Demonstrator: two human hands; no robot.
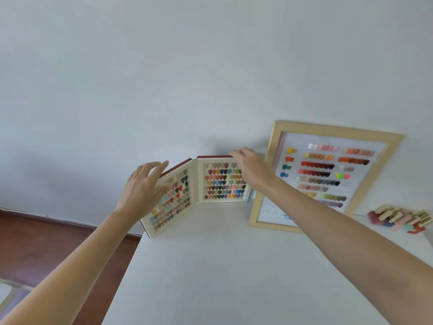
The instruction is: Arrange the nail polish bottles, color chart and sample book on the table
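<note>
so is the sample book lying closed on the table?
No, the sample book stands open on the table, both swatch pages showing.

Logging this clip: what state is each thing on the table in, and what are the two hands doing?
sample book: open, standing upright on table.
color chart: framed, leaning against wall.
nail polish bottles: clustered at right; blurred.
left hand: fingers straight, on book's left panel.
right hand: resting on book's right panel top.
</note>
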